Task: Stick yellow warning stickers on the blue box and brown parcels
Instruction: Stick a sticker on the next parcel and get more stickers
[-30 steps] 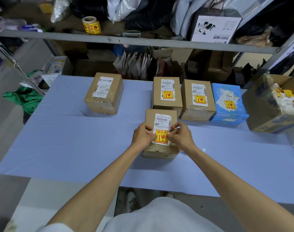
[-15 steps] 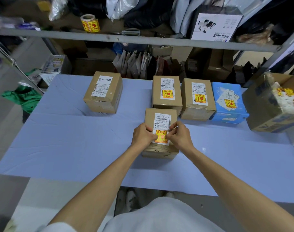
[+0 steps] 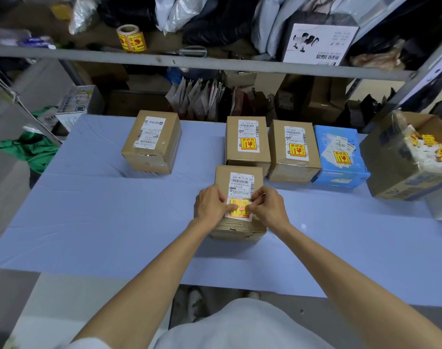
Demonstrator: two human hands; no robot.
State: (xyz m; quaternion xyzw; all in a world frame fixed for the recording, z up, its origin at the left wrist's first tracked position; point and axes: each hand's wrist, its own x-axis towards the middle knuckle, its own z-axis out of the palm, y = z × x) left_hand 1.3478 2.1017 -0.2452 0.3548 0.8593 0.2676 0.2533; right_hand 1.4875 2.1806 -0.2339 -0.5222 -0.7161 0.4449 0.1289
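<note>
A brown parcel [image 3: 237, 230] lies nearest me on the blue table [image 3: 89, 210]. A yellow warning sticker [image 3: 240, 210] lies on its top, just below its white shipping label. My left hand [image 3: 210, 209] and my right hand [image 3: 268, 210] hold the sticker from either side, with curled fingers and both thumbs on it. Behind stand two brown parcels [image 3: 247, 137] [image 3: 293, 147] and the blue box [image 3: 341, 157], each with a yellow sticker. A brown parcel [image 3: 152, 142] at the far left carries only a white label.
An open cardboard box [image 3: 396, 177] with sticker scraps stands at the table's right edge. A roll of yellow stickers [image 3: 131, 39] sits on the metal shelf [image 3: 215, 64] above the table's far side. Bags and cartons fill the shelves behind.
The sticker has shifted slightly down the parcel's top. Both thumbs have slid inward over it and cover more of its yellow face.
</note>
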